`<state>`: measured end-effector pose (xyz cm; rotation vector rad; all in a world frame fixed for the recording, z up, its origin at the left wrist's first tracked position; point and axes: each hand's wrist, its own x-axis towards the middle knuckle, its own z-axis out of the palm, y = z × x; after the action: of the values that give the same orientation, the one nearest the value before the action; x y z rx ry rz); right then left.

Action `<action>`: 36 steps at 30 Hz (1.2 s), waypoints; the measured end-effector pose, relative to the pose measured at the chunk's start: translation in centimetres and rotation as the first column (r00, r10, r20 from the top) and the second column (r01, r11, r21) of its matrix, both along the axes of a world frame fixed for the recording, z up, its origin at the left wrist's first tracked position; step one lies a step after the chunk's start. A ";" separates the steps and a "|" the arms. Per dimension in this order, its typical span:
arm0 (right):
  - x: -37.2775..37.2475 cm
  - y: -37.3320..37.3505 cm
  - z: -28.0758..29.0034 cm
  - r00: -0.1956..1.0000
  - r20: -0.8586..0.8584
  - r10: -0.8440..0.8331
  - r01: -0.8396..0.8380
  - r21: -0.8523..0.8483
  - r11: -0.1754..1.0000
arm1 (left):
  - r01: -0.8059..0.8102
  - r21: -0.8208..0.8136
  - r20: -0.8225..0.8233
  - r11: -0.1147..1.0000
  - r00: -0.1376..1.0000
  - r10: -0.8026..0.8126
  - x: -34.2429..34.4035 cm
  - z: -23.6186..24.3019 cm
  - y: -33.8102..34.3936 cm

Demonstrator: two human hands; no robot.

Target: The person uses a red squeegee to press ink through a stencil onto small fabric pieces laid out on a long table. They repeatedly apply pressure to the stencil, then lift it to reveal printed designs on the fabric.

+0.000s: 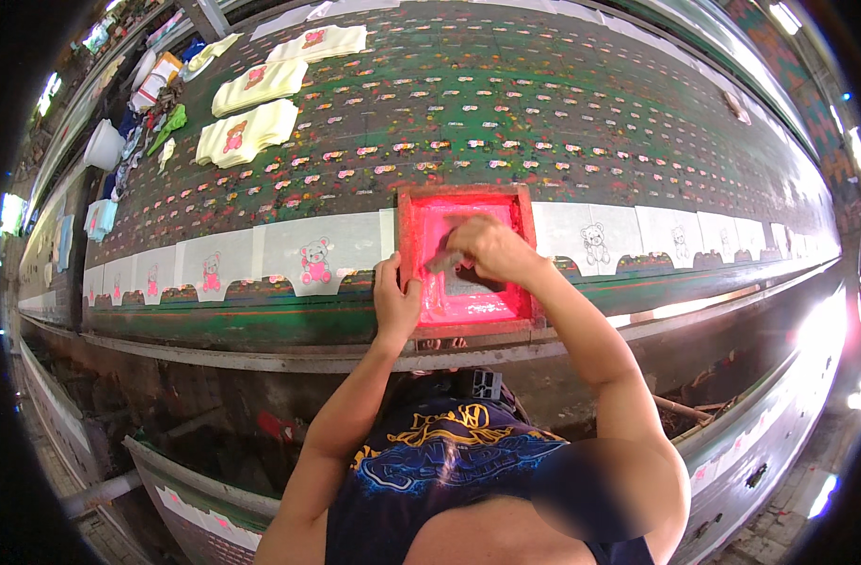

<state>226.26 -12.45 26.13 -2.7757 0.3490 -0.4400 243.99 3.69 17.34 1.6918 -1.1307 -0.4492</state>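
Observation:
A screen printing frame (527, 215) with a reddish wooden border and a pink, ink-smeared mesh lies flat on the long green table in front of me. My left hand (395, 297) grips its left side, thumb on the wood. Inside the frame, my right hand (489, 247) is closed around a small greyish squeegee (443, 263), which rests against the mesh; the fingers cover most of it. To the left, white fabric pieces carry bears with pink parts, such as this piece (314, 256). On the right, a fabric piece (593, 242) shows only a grey bear outline.
Stacks of pale yellow fabric (249, 134) with red bears lie at the far left. Beyond them stand a white bucket (104, 145) and a green rag (169, 127). A metal rail (261, 356) runs along the table's near edge. Another printing table (190, 490) stands behind me.

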 end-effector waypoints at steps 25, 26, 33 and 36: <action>-4.2 9.8 -0.2 0.934 -0.007 -0.356 0.356 0.068 0.932 | -0.011 -0.002 0.006 1.000 1.000 0.011 -0.3 0.4 -0.2; -4.6 10.5 0.0 0.943 0.028 -0.331 0.328 0.079 0.941 | -0.014 -0.005 0.012 1.000 1.000 0.014 -0.2 0.4 -0.2; -1.5 2.0 1.1 0.887 -0.010 -0.462 0.462 0.039 0.886 | -0.022 -0.041 -0.073 0.999 0.997 0.019 -0.2 -0.6 -0.2; -0.6 -0.7 -0.3 0.863 0.042 -0.504 0.504 -0.003 0.863 | -0.007 -0.062 -0.086 0.998 0.996 0.002 -0.3 -0.8 -0.5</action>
<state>225.62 -13.14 25.82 -2.6559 1.0801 -0.6146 243.72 3.17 16.55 1.6060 -1.0674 -0.4751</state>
